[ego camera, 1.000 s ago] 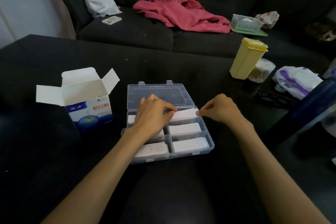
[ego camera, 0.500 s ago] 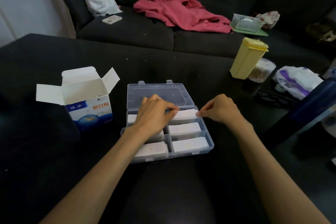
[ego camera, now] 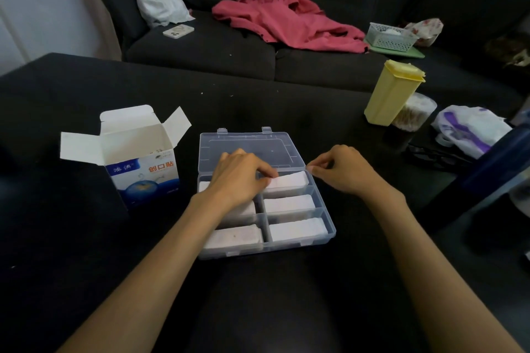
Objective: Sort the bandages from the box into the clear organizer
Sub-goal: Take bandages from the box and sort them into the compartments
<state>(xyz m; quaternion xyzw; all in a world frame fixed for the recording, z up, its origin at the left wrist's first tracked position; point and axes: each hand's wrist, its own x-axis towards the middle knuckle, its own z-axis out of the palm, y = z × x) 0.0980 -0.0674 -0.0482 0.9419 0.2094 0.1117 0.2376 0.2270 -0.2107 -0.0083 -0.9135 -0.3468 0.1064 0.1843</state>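
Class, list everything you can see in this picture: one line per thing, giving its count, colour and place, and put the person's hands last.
clear organizer: 1, transparent, lid open, centre of the table
bandage stacks: 6 compartments filled, white, inside the organizer
bandage box: 1, white and blue, flaps open, left of the organizer
table: 1, black, foreground
sofa: 1, dark grey, behind the table
jacket: 1, pink-red, on the sofa
bag: 1, white, sofa's left end
phone: 1, pale, beside the bag
basket: 1, white, sofa's right end
yellow container: 1, table right
plastic bag: 1, white and purple, far right
left hand: 1, pinching the back-right stack
right hand: 1, fingers pinching at the organizer's back-right corner
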